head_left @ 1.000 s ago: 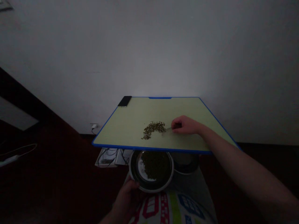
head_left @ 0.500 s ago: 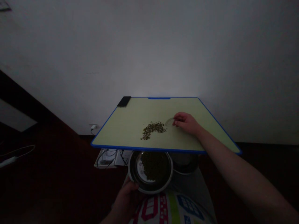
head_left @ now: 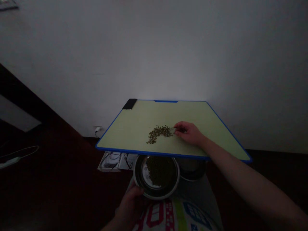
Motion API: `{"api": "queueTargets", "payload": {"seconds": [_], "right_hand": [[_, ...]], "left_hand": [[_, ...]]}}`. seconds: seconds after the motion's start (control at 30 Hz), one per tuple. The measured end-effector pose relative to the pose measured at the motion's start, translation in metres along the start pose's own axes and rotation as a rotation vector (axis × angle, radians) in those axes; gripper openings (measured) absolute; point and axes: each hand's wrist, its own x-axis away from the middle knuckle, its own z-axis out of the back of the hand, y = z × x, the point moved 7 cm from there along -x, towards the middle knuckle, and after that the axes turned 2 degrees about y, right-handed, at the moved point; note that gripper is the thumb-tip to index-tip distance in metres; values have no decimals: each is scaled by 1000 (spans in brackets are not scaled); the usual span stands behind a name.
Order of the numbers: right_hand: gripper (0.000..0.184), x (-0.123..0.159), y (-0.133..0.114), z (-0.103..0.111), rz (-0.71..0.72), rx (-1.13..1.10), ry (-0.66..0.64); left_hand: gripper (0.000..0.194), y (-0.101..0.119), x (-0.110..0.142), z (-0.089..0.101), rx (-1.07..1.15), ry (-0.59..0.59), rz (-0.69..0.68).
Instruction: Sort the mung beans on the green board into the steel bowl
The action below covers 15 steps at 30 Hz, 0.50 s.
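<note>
My left hand (head_left: pixel 131 200) is closed on the near left rim of a round metal bowl (head_left: pixel 176 183), which I hold below the table's front edge. Many small dark greenish bits (head_left: pixel 162 173) lie in that bowl, leaving part of its shiny bottom bare. Over the tabletop, my right hand (head_left: pixel 187 131) pinches a thin, see-through curved piece (head_left: pixel 172 129); dim light hides its exact kind. The tip of this piece meets the right end of a curved spread of small brown-green bits (head_left: pixel 157 133), like seeds or dried grains, on the pale table (head_left: pixel 134 134).
A black phone (head_left: pixel 130 104) rests on the table's far left corner. Beneath the front edge, a second round container (head_left: pixel 193 170) sits right of the bowl. A white box with cables (head_left: pixel 110 161) stands lower left. The wall (head_left: pixel 168 57) rises behind the table.
My right hand has moved left and slightly nearer me, bringing the see-through piece to the edge of the spread bits. My left hand keeps hold of the bowl. The view has shifted slightly.
</note>
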Motion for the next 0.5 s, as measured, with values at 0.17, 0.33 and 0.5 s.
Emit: {"api": "queueTargets", "payload": {"seconds": [0.17,0.33,0.5], "right_hand": [[17,8,-28,-19,111,81,-122],[12,12,-40,-27,144,104,-184],[23,-15,-14,2,42,-55,13]], "left_hand": [[59,0,0,-3,6,-12,-14],[57,0,4,-4,12,30,5],[50,1,4,-7,8,39,11]]}}
